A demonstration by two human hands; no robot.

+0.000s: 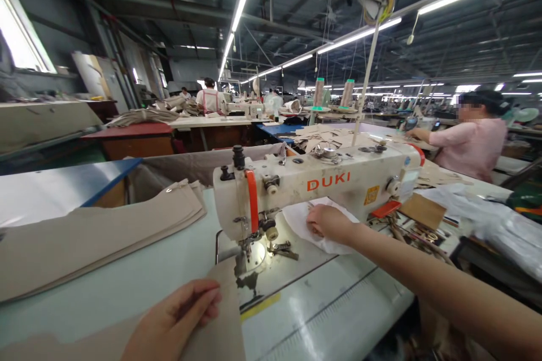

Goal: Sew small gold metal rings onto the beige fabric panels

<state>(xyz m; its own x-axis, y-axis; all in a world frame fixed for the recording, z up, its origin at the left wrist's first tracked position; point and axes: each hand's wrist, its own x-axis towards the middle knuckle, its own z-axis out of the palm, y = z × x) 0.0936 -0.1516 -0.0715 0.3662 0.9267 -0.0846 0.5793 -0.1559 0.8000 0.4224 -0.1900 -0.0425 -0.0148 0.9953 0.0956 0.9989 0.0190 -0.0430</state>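
My left hand [180, 316] is closed, thumb pressed against the fingers. It rests over a flat beige fabric piece [226, 321] at the front left of the sewing machine [322, 180]; whatever is between its fingertips is hidden. The fabric's far end lies near the needle and presser foot [249, 254]. My right hand [330, 223] reaches under the machine's arm onto a white sheet [300, 220], its fingers curled together at the surface. What they pinch, if anything, is too small to make out. Small metal thread snips [283, 249] lie beside the needle plate.
Stacked beige fabric pieces [105, 237] lie on the table to the left. Scissors [429, 236], a brown board [421, 213] and clear plastic [499, 231] lie right of the machine. Thread cones [319, 93] stand behind. A person in pink [474, 138] works at the right.
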